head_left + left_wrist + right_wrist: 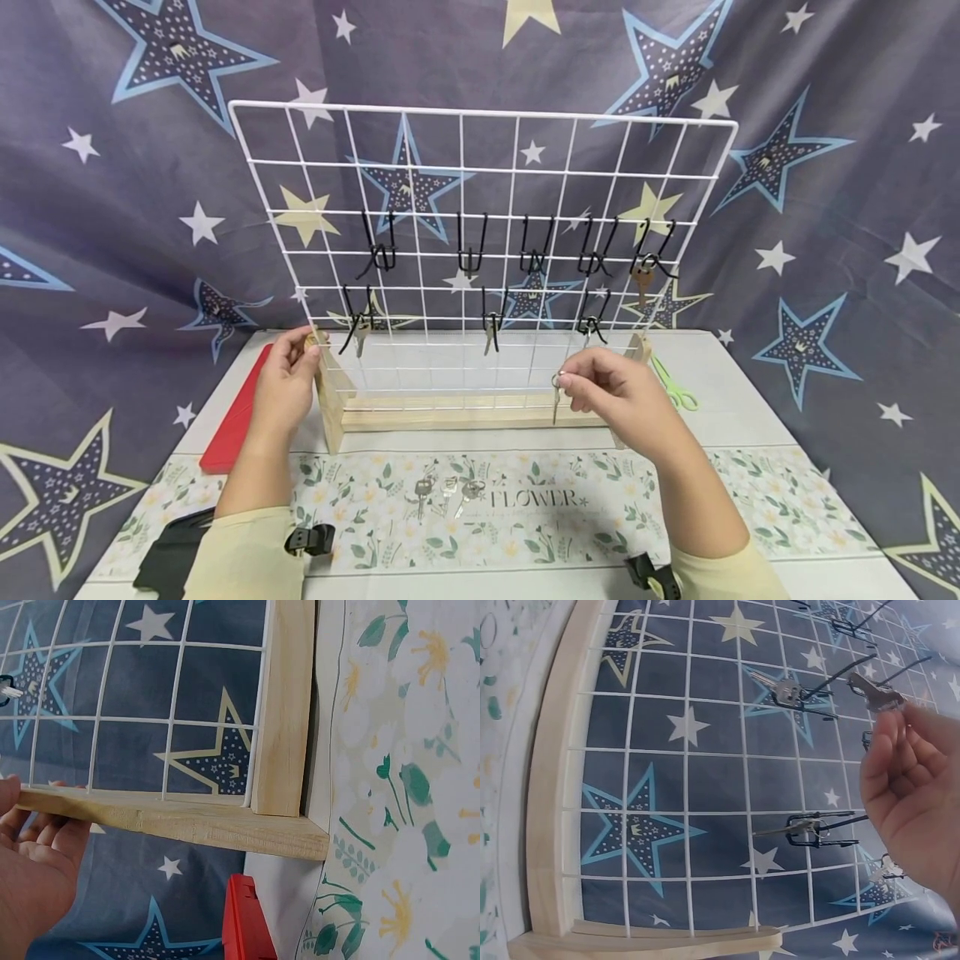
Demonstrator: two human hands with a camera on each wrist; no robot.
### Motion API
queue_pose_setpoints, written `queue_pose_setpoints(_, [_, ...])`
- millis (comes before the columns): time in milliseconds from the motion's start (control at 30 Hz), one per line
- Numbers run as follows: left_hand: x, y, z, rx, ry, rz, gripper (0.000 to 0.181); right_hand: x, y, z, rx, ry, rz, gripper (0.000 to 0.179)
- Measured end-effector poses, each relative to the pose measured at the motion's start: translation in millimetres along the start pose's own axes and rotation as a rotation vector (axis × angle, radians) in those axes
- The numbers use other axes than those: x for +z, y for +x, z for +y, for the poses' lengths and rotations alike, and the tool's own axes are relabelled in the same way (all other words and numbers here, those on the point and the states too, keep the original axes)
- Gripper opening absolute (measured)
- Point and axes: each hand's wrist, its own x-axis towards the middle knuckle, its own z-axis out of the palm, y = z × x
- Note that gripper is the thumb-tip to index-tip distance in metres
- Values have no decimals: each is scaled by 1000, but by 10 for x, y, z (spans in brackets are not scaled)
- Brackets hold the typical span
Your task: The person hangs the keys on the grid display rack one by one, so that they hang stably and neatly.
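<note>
My left hand grips the top of the wooden side post at the left of a white wire grid rack. In the left wrist view, its fingers wrap under that post's edge. My right hand pinches a key by its ring, in front of the rack's lower right part. In the right wrist view the held key is near the black hooks. Other keys hang on the lower hooks: a left key, a middle key and one at right. A brownish key hangs at the upper right.
Three keys lie on the floral mat before the rack. A red flat case is at left of the rack, and green scissors lie behind my right hand. A black object sits by my left sleeve.
</note>
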Motion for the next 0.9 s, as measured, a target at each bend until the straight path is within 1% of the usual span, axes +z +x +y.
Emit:
queue_pose_setpoints(133, [9,12,-4,10,-21,4,39,-46,14,-20,-50,75,64,3])
queue_pose_setpoints(300, [13,18,-10,5,-38,8,38,-102,32,-38,-85,143,124,4])
queue_pose_setpoints(400, [10,17,-14,3,-35,7,39,-146,46,-48,-103,182,147,5])
queue_pose_setpoints(633, [2,27,-26,27,-29,10,38,-248,98,-89,-119,218,183,7])
queue_pose_setpoints(900, [-3,14,-22,13,-12,5,39,-337,142,-169,-141,326,234,11])
